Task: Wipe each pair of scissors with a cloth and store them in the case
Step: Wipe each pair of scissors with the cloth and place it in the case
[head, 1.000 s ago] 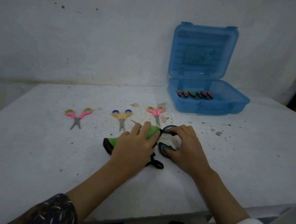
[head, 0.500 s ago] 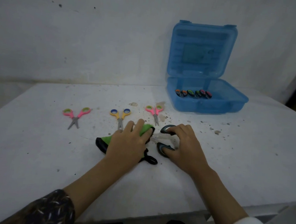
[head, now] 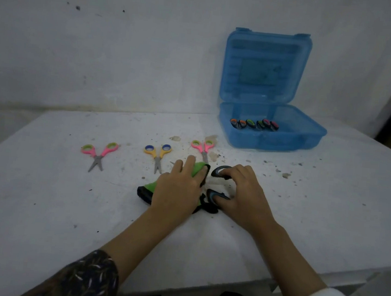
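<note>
My left hand (head: pixel 177 189) presses a green and black cloth (head: pixel 199 170) flat on the white table, over the blades of a pair of black-handled scissors (head: pixel 219 172). My right hand (head: pixel 242 196) grips those scissors by their two handle loops. Three small pairs lie beyond on the table: pink with green loops (head: pixel 98 152), yellow with blue loops (head: pixel 157 153), and pink (head: pixel 203 148) nearest the case. The open blue plastic case (head: pixel 309 138) stands at the back right with several scissor handles (head: pixel 253 124) upright inside.
The white table (head: pixel 40 194) is speckled with dirt and crumbs, mostly around the middle and in front of the case. A white wall rises behind. The table's front edge runs just under my forearms. A dark post stands at the far right.
My left hand has slid the cloth a little leftward along the blades, baring more of the black handles. My right hand keeps its hold on them.
</note>
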